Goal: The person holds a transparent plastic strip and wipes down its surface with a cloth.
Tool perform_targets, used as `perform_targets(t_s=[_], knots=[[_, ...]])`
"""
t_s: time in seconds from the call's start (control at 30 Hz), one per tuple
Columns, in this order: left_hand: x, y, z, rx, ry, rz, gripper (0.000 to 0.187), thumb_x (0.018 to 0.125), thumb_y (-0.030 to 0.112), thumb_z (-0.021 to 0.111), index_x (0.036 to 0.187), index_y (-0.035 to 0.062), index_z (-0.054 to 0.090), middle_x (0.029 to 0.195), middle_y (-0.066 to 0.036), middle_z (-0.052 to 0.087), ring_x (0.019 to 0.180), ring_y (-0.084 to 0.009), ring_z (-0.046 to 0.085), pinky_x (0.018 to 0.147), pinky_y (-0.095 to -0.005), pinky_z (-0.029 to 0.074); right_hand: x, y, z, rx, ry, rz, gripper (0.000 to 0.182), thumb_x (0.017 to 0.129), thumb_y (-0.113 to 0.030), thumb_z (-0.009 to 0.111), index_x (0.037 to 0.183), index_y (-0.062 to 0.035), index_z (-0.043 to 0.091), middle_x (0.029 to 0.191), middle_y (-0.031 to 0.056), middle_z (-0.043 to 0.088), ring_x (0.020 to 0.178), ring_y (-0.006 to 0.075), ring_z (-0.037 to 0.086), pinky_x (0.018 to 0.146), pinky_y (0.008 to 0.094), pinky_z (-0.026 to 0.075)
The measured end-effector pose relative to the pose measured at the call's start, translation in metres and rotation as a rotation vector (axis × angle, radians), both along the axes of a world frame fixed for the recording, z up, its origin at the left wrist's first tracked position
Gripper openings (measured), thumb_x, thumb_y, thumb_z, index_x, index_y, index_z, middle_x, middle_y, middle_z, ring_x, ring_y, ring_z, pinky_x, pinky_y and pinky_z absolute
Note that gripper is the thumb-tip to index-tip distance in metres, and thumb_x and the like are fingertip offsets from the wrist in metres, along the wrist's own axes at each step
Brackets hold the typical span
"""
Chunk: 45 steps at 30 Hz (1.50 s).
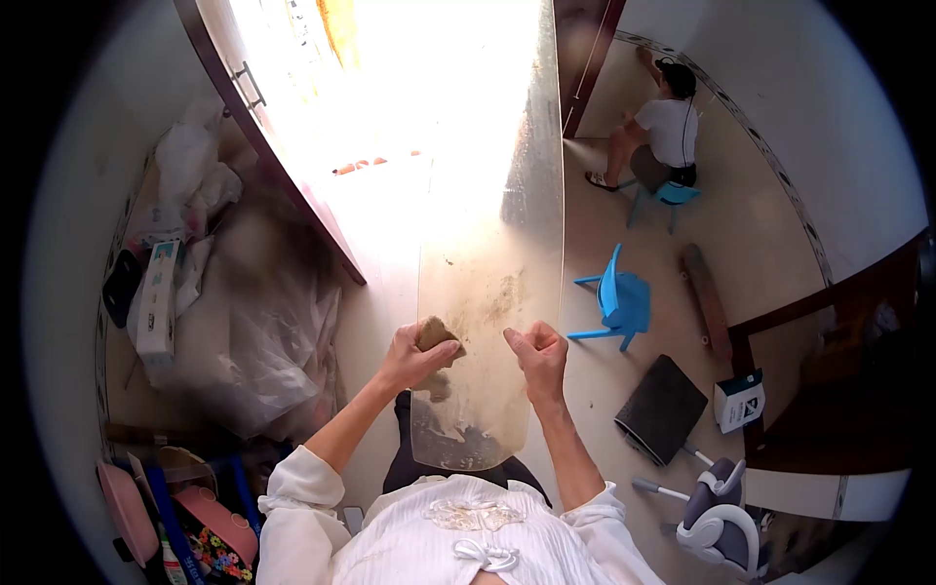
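Note:
A long clear sheet [478, 390] with brownish smears lies over my lap and reaches forward into the bright light. My left hand [414, 356] is closed on a greenish-brown lump [435, 334] at the sheet's left edge. Below that hand, a darker smear of similar colour sticks to the sheet. At the right edge of the sheet is my right hand [538, 356], its thumb and curled fingers pressed together; whatever it holds, if anything, is too small to name.
Another person [668, 132] sits at the back right. Nearer are a blue chair [622, 300], a skateboard [706, 302], a black flat item [663, 409] and a small box [739, 401]. Plastic bags [258, 361] lie left, beside an open door [283, 166].

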<state>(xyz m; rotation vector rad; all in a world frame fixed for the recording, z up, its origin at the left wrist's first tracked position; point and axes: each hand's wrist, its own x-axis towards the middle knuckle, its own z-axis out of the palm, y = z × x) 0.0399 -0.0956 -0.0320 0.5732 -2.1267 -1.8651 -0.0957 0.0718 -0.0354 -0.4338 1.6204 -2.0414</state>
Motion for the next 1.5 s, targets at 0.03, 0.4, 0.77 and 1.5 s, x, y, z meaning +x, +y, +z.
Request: perform_targets(t_s=[0.03,0.4,0.77,1.5], knots=[[0.000,0.000,0.000,0.050,0.034,0.001,0.018,0.086,0.016,0.069,0.085,-0.0005,0.063,0.070,-0.002,0.065,0.064,-0.0062,0.058,0.056,-0.0234,0.048,-0.002,0.004,-0.001,0.077,0.080,0.015,0.040,0.080,-0.012,0.073,0.060,-0.0146,0.039,0.052,-0.0083,0.039,0.044,0.0025,0.033,0.041,0.0229,0.023],[-0.004,0.006,0.001,0.013,0.050,-0.012,0.016,0.086,0.014,0.067,0.088,-0.0018,0.066,0.074,-0.003,0.068,0.067,-0.0072,0.061,0.060,-0.0235,0.049,-0.012,-0.005,-0.044,0.371,0.269,-0.161,0.076,0.066,-0.042,0.085,0.116,0.0035,0.049,0.090,0.0073,0.053,0.077,0.0142,0.055,0.068,0.0276,0.048],[0.033,-0.027,-0.011,-0.055,-0.019,0.052,0.015,0.086,0.014,0.066,0.085,-0.0014,0.065,0.074,-0.004,0.068,0.067,-0.0070,0.061,0.060,-0.0236,0.049,0.045,-0.042,-0.011,0.113,-0.211,0.220,0.022,0.077,-0.007,0.072,0.094,-0.0058,0.057,0.055,-0.0079,0.044,0.043,0.0020,0.032,0.038,0.0217,0.022],[-0.076,-0.005,0.069,-0.942,0.440,-0.053,0.005,0.084,0.009,0.062,0.088,0.0090,0.064,0.082,-0.004,0.062,0.075,-0.0213,0.062,0.064,-0.0340,0.055,0.082,-0.020,0.017,-0.220,-0.463,0.173,0.046,0.071,0.014,0.055,0.114,-0.0028,0.054,0.070,-0.0029,0.054,0.046,0.0024,0.038,0.041,0.0199,0.026]])
